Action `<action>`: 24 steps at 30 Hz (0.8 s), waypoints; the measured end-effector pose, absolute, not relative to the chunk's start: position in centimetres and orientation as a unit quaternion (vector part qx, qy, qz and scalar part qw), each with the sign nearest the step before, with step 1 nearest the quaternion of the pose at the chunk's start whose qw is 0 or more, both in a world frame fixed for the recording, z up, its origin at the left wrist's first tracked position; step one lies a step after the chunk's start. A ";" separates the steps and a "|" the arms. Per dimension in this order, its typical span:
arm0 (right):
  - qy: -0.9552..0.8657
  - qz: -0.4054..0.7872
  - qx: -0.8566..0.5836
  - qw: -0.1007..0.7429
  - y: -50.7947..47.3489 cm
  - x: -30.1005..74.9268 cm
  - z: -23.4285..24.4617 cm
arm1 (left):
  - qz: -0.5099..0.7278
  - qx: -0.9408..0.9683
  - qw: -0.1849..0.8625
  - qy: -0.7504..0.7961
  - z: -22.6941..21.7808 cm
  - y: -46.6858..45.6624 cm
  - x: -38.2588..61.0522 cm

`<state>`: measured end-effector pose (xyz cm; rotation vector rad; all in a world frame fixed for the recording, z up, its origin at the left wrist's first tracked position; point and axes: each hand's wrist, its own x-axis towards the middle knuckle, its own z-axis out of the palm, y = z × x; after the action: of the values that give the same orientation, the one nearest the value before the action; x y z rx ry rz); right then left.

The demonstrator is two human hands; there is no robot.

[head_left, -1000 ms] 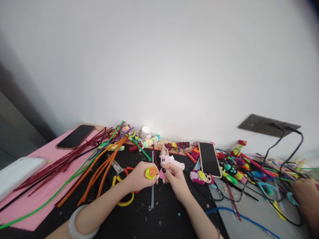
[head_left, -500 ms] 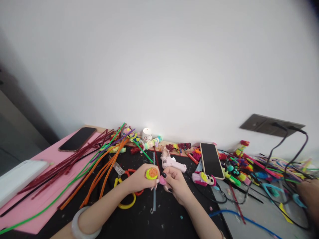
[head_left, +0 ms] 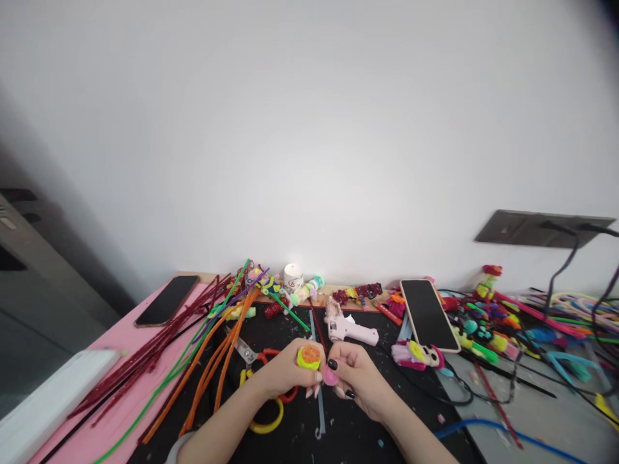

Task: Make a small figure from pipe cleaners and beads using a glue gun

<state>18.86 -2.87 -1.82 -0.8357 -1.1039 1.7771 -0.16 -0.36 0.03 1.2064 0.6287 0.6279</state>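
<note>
My left hand [head_left: 293, 372] is closed around a small round craft piece [head_left: 309, 356], yellow at the rim with an orange top, which looks made of fuzzy pipe cleaner. Close beside it, my right hand [head_left: 358, 377] pinches a small pink round piece [head_left: 331, 377] between thumb and fingers. The two hands nearly meet; whether the pieces touch I cannot tell. A pale pink glue gun [head_left: 352, 330] lies just beyond them. Under my left forearm are scissors with red handles [head_left: 289, 394] and another pair with yellow handles [head_left: 267, 426]. A translucent strip [head_left: 321, 406] lies below my hands.
Red, green and orange pipe cleaners [head_left: 198, 399] spread over a pink sheet [head_left: 104, 393] at left, with a dark phone [head_left: 167, 300] and a white box [head_left: 58, 403]. Another phone [head_left: 430, 316], a fuzzy doll [head_left: 418, 356], cords and many craft bits lie right. A paper cup [head_left: 293, 276] stands by the wall.
The view has shifted, so the things on the table appear farther right and lower. Both hands keep their hold on their pieces. Another person's hand at the right edge has left the view.
</note>
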 end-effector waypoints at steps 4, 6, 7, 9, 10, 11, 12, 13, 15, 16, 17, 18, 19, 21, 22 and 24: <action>-0.432 0.719 -0.328 0.434 -3.1 18.7 -1.5 | 0.276 0.538 0.751 0.266 -0.6 -0.2 -0.4; -0.427 0.725 -0.326 0.432 -3.3 18.5 -1.4 | 0.275 0.532 0.757 0.262 -0.8 -0.2 -0.4; -0.423 0.729 -0.323 0.430 -3.4 18.5 -1.4 | 0.275 0.528 0.761 0.260 -0.8 -0.2 -0.4; -0.413 0.738 -0.317 0.429 -3.5 18.3 -1.3 | 0.273 0.518 0.771 0.252 -0.9 -0.3 -0.4; -0.409 0.742 -0.313 0.429 -3.6 18.2 -1.3 | 0.271 0.513 0.777 0.245 -0.9 -0.3 -0.4; -0.407 0.747 -0.306 0.427 -3.6 18.2 -1.3 | 0.270 0.507 0.783 0.238 -1.0 -0.3 -0.4; -0.404 0.752 -0.298 0.426 -3.6 18.3 -1.3 | 0.269 0.501 0.790 0.229 -1.0 -0.2 -0.4; -0.400 0.757 -0.289 0.428 -3.5 18.4 -1.3 | 0.266 0.495 0.798 0.218 -1.0 -0.2 -0.5; -0.388 0.762 -0.271 0.443 -3.3 19.0 -1.1 | 0.261 0.486 0.811 0.194 -0.9 -0.2 -0.7; -0.377 0.757 -0.265 0.463 -3.1 19.3 -0.9 | 0.264 0.481 0.815 0.185 -0.8 -0.2 -0.9; -0.369 0.744 -0.270 0.487 -2.9 19.7 -0.8 | 0.273 0.475 0.816 0.183 -0.6 -0.1 -1.0; -0.366 0.733 -0.272 0.505 -2.7 20.1 -0.6 | 0.297 0.467 0.811 0.192 -0.4 -0.1 -1.1; -0.364 0.727 -0.269 0.516 -2.6 20.3 -0.5 | 0.317 0.464 0.802 0.205 -0.1 -0.1 -1.2; -0.370 0.728 -0.261 0.515 -2.5 20.6 -0.4 | 0.356 0.482 0.758 0.256 0.5 0.0 -1.1; -0.373 0.730 -0.258 0.510 -2.5 20.5 -0.4 | 0.376 0.502 0.722 0.293 0.8 0.0 -1.0; -0.375 0.736 -0.258 0.501 -2.6 20.3 -0.5 | 0.396 0.546 0.641 0.365 1.3 0.0 -0.7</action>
<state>20.31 -2.61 -0.48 -0.6229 -0.9053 1.7796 -0.73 0.01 1.25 1.2447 0.8329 0.9029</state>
